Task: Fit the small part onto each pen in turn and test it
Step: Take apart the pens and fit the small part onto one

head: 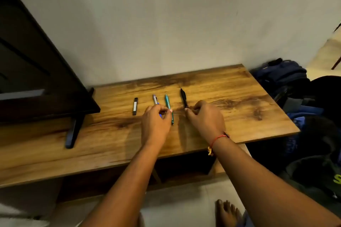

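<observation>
Three pens lie side by side on the wooden table (239, 97): a pale pen with blue trim (155, 99), a teal pen (168, 104) and a black pen (183, 97). A short black stick with a white label (135, 106) lies to their left. My left hand (156, 125) covers the pale pen's near end, fingers curled with the tips touching the teal pen. My right hand (204, 120) pinches the black pen's near end. The small part is not visible to me.
A dark TV (36, 70) on a black stand foot (73, 131) fills the left side of the table. Dark bags and clothes (295, 97) are piled on the floor to the right. My bare foot (227, 214) is on the tiled floor below.
</observation>
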